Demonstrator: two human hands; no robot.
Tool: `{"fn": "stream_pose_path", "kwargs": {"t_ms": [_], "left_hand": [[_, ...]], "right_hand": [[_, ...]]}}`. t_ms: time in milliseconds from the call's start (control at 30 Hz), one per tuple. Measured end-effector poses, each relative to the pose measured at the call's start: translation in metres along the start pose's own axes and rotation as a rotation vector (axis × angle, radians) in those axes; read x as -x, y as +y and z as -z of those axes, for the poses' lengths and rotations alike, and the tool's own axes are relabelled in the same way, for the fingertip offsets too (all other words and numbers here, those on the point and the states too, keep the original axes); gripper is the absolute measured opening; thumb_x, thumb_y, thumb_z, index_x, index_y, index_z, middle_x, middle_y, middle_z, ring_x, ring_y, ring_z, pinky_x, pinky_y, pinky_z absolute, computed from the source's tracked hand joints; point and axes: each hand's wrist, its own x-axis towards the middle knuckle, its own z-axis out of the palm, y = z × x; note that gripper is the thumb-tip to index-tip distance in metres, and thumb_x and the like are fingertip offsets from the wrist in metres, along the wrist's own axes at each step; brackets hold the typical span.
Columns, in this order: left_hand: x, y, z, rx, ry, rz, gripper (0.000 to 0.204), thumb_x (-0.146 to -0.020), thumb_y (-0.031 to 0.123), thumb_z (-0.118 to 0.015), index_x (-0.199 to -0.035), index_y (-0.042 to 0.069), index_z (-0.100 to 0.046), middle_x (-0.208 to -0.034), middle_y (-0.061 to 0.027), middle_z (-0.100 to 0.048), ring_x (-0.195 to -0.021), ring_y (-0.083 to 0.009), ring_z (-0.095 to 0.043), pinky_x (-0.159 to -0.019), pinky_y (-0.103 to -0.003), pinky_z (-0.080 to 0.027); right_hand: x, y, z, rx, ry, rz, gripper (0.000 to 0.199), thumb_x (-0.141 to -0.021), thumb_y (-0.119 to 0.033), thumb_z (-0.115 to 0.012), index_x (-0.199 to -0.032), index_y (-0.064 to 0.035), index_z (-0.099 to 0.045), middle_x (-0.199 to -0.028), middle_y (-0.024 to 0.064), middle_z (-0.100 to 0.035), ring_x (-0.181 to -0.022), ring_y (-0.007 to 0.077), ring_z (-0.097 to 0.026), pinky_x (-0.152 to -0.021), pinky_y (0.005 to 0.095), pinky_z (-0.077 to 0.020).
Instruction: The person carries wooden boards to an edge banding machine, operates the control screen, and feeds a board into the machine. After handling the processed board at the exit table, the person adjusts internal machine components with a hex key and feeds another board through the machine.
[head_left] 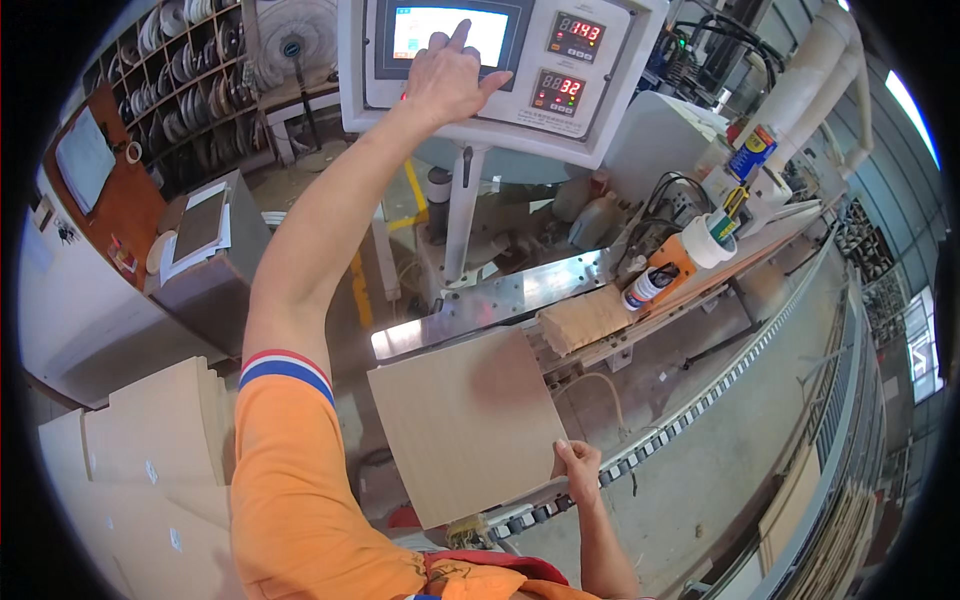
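Note:
My left hand (450, 80) is raised to a white control box (605, 130), its index fingertip over the lit touchscreen (418, 32). The thumb sticks out to the right, and nothing is held in that hand. Below, my right hand (580, 465) pinches the lower right edge of a square, light wood-coloured board (460, 425). The board's far edge lies beside a shiny metal plate (490, 300) on the machine. Two red digital displays (577, 37) sit to the right of the screen.
Stacked boards (155, 425) stand at the left, near a grey cabinet (215, 260). A chain conveyor (690, 415) curves away to the right. On the machine ledge are a white bottle (648, 288), a white cup (710, 240) and a blue-and-yellow can (753, 152). The box's post (463, 215) rises ahead.

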Motion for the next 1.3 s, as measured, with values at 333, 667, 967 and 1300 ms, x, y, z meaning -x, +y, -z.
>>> {"fn": "stream_pose_path", "kwargs": {"t_ms": [333, 667, 967, 1300], "left_hand": [[-0.008, -0.005, -0.009, -0.014, 0.053, -0.063, 0.060, -0.086, 0.054, -0.061, -0.087, -0.005, -0.072, -0.149, -0.0170, -0.042, -0.112, -0.0361, -0.053, -0.095, -0.045, -0.047], [0.080, -0.027, -0.018, 0.182, 0.082, 0.069, 0.049, -0.088, 0.049, -0.061, -0.088, 0.000, -0.071, -0.134, -0.0172, -0.057, -0.124, -0.0362, -0.051, -0.104, -0.044, -0.040], [0.426, 0.036, 0.054, 0.581, -0.049, 0.967, 0.022, -0.089, 0.021, -0.070, -0.088, -0.001, -0.066, -0.079, -0.0037, -0.064, -0.069, -0.0087, -0.054, -0.065, -0.026, -0.047], [0.532, 0.127, 0.140, 1.116, -0.440, 1.713, 0.039, -0.096, 0.030, -0.063, -0.111, -0.005, -0.057, -0.100, -0.0056, -0.063, -0.087, -0.0100, -0.056, -0.077, -0.027, -0.046]], "right_hand": [[-0.008, 0.004, -0.004, -0.020, 0.044, 0.048, 0.029, -0.088, -0.023, -0.072, -0.087, 0.0065, -0.069, -0.073, 0.0009, -0.062, -0.061, 0.0071, -0.053, -0.055, 0.0227, -0.0412], [0.000, 0.006, -0.005, 0.016, 0.050, 0.010, 0.026, -0.086, -0.020, -0.072, -0.092, 0.0057, -0.069, -0.074, 0.0013, -0.063, -0.065, 0.0077, -0.054, -0.058, 0.0235, -0.0426], [-0.030, -0.010, 0.001, 0.156, -0.267, -0.220, 0.044, -0.092, -0.039, -0.066, -0.097, 0.0046, -0.067, -0.070, 0.0018, -0.060, -0.054, 0.0080, -0.052, -0.046, 0.0243, -0.0401], [0.038, -0.008, -0.012, 0.320, -0.237, -0.043, 0.037, -0.093, -0.032, -0.063, -0.096, 0.0039, -0.067, -0.074, 0.0035, -0.064, -0.061, 0.0083, -0.058, -0.049, 0.0257, -0.0459]]}}
